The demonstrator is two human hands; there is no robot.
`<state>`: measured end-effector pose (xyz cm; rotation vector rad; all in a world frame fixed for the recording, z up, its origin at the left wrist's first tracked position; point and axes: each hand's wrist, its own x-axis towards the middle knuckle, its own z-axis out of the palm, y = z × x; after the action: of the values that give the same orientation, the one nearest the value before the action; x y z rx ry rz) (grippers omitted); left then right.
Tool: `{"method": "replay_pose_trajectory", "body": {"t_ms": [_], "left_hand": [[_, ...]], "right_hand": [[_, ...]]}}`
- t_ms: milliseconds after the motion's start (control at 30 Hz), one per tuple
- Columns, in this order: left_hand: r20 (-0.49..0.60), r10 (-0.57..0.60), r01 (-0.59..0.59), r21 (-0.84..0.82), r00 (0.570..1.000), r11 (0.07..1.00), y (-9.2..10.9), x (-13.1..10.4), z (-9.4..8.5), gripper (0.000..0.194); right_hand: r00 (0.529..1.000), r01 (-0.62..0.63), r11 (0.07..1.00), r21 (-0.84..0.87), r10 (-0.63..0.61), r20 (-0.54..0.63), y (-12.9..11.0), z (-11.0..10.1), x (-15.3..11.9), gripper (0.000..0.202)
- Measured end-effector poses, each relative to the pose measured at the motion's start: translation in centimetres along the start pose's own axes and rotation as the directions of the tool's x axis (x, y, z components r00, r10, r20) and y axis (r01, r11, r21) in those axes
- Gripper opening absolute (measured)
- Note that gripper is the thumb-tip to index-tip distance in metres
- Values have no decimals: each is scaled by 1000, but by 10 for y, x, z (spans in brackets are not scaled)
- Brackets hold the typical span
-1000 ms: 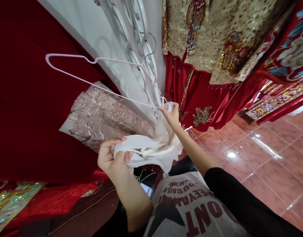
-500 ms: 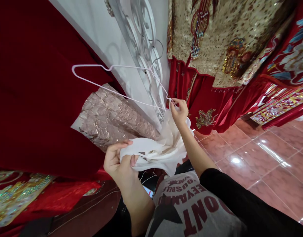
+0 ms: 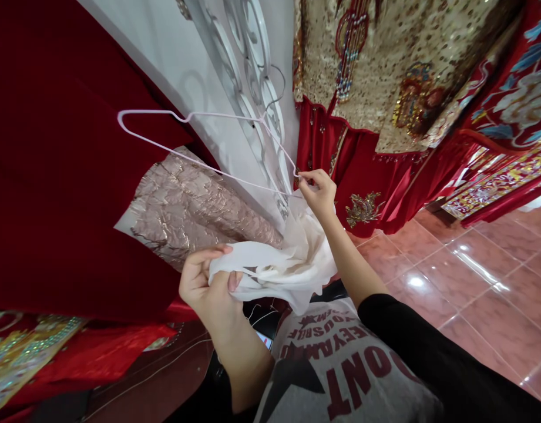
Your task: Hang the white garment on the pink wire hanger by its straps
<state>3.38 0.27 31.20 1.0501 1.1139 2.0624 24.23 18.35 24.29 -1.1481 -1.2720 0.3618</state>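
Observation:
A thin pale pink clothes hanger point(image 3: 164, 140) with a grey hook hangs in front of me, held at its right end. My right hand point(image 3: 318, 189) is closed there, pinching the hanger's end; the top of a white sheer garment point(image 3: 312, 247) meets it just below the fingers. The garment drapes in loose folds toward my lap. My left hand point(image 3: 212, 282) grips the garment's left edge, cloth between the thumb and fingers. The hanger's left end is bare.
Behind the hanger stands a white scrollwork metal frame point(image 3: 252, 76). A pinkish crinkled metallic fabric point(image 3: 186, 205) lies left of it, beside a red cloth point(image 3: 67, 176). Gold sequined costumes point(image 3: 385, 70) hang at upper right, above a pink tiled floor point(image 3: 450, 282).
The whole view has shifted slightly, with the hands, hanger and garment a little further left in the picture. Both hands keep their holds.

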Motion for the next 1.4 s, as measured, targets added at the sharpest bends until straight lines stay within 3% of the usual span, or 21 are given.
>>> {"method": "replay_pose_trajectory", "body": {"t_ms": [100,300,467,800,933,1167,1400], "left_hand": [[10,10,-10,-22,1000,1000,-1,0,-1,27],[70,9,-6,-36,998,999,-5,1,-1,29],[88,34,-31,-35,996,999,-6,-1,-1,29],[112,40,-35,-50,993,998,-5,-3,-6,27],[106,25,-20,-47,994,999,-5,-4,-7,28],[37,-14,15,-27,999,1000,-1,-3,-7,26],[5,-45,46,-106,999,993,-6,3,-8,29]], "right_hand": [[1000,-9,1000,18,9,-13,-1,-8,3,21],[995,-26,998,49,21,95,-6,-28,0,20],[993,-28,996,84,18,117,-15,-38,-6,21],[983,-80,986,146,53,175,-22,-45,-6,23],[978,-33,987,158,-1,209,-24,-47,-6,18],[981,-44,982,181,8,194,-20,-46,-6,25],[903,-9,986,168,-64,424,-33,-71,9,33]]}}
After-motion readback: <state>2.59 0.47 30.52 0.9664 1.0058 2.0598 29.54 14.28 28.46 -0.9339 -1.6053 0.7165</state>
